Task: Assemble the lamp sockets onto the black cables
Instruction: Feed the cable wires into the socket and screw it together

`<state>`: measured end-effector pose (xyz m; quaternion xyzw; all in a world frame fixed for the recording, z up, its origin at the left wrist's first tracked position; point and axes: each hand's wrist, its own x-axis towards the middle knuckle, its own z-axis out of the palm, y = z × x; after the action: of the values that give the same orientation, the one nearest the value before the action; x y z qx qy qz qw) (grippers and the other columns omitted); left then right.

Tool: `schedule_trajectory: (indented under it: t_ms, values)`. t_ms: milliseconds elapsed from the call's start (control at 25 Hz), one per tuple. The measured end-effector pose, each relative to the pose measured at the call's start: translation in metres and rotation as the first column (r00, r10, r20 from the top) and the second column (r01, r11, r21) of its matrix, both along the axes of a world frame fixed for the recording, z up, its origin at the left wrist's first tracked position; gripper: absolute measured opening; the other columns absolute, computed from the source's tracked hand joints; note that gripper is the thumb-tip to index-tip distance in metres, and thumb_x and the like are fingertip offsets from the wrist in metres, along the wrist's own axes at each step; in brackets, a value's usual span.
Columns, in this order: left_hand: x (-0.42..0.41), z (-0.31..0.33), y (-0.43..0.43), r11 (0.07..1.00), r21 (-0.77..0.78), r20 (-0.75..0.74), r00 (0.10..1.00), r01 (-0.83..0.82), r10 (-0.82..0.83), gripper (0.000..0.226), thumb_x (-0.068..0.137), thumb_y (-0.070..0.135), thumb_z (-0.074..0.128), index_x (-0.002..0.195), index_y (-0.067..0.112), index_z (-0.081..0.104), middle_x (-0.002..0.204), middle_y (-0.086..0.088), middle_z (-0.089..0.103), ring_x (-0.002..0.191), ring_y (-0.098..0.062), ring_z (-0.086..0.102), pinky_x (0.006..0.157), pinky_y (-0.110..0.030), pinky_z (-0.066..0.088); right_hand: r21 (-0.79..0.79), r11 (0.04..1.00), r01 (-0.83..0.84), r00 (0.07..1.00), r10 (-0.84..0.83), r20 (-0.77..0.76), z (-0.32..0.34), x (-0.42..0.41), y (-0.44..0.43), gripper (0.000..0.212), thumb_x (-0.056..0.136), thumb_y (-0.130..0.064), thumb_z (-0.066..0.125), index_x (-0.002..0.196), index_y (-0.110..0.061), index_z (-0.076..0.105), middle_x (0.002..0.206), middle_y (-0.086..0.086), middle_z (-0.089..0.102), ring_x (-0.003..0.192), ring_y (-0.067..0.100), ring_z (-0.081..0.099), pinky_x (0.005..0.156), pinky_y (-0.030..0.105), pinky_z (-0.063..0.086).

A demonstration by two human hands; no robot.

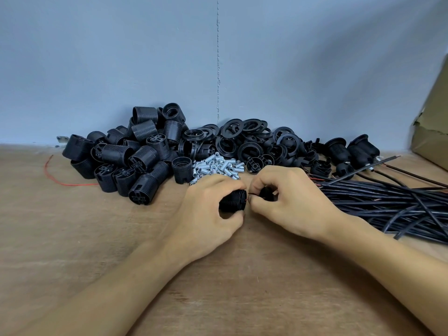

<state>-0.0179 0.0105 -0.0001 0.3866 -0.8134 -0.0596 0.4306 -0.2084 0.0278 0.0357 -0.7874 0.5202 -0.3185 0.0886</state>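
Soft, fairly bright light leaves only faint shadows on the brown wooden tabletop [84, 238] under the left hand [206, 209] and right hand [293, 202], a dull sheen on the glossy black cables [388, 202] at right, and the pale blue-grey wall [109, 57] darker toward the upper right corner.

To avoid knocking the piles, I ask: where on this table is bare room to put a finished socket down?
Bare wood lies left of the left hand, in front of the socket pile and red wire, and between the forearms. Crowded: the back strip, where that pile, metal sleeves and rings lie, and the cable bundle at right.
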Motion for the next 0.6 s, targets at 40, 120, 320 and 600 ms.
schedule_trajectory:
  t_ms: [40, 120, 320, 600]
  values:
    - [0.000, 0.000, 0.000, 1.000, -0.006, 0.008, 1.000, 0.001, -0.001, 0.033, 0.070, 0.020, 0.075, 0.102, 0.024, 0.074, 0.098, 0.015, 0.070, 0.094, 0.000, 0.059, 0.086, -0.003, 0.039, -0.009, 1.000, 0.000, 1.000, -0.001, -0.014, -0.001, 0.000, 0.000, 0.010, 0.079, -0.037, 0.064, 0.072, -0.030, 0.064, 0.084, -0.023, 0.062, 0.083, 0.001, 0.060, 0.077, 0.030, 0.050]
    - [0.000, 0.000, -0.001, 1.000, 0.010, -0.020, 1.000, -0.012, 0.012, 0.032, 0.070, 0.021, 0.075, 0.101, 0.025, 0.075, 0.095, 0.017, 0.071, 0.092, 0.003, 0.060, 0.084, 0.000, 0.037, -0.014, 1.000, -0.001, 1.000, 0.001, -0.016, -0.002, 0.001, 0.000, 0.011, 0.083, -0.027, 0.068, 0.072, -0.030, 0.064, 0.084, -0.026, 0.061, 0.085, 0.001, 0.059, 0.081, 0.033, 0.051]
    - [0.005, 0.003, -0.003, 0.999, 0.032, -0.030, 0.999, 0.016, -0.015, 0.027, 0.074, 0.026, 0.077, 0.100, 0.031, 0.071, 0.089, 0.017, 0.071, 0.090, 0.002, 0.061, 0.079, -0.006, 0.043, -0.028, 0.999, -0.030, 1.000, 0.030, -0.006, -0.006, 0.002, 0.000, 0.010, 0.088, -0.021, 0.068, 0.080, -0.026, 0.067, 0.090, -0.026, 0.058, 0.091, 0.002, 0.059, 0.088, 0.036, 0.050]
    - [0.010, 0.004, -0.001, 0.995, 0.077, 0.023, 0.997, 0.069, -0.071, 0.031, 0.081, 0.030, 0.077, 0.109, 0.037, 0.065, 0.095, 0.021, 0.068, 0.095, 0.003, 0.060, 0.082, -0.005, 0.040, -0.014, 0.999, -0.051, 0.999, 0.051, 0.001, -0.008, 0.003, 0.001, 0.014, 0.091, -0.021, 0.068, 0.083, -0.032, 0.064, 0.096, -0.023, 0.060, 0.096, 0.005, 0.058, 0.084, 0.036, 0.050]
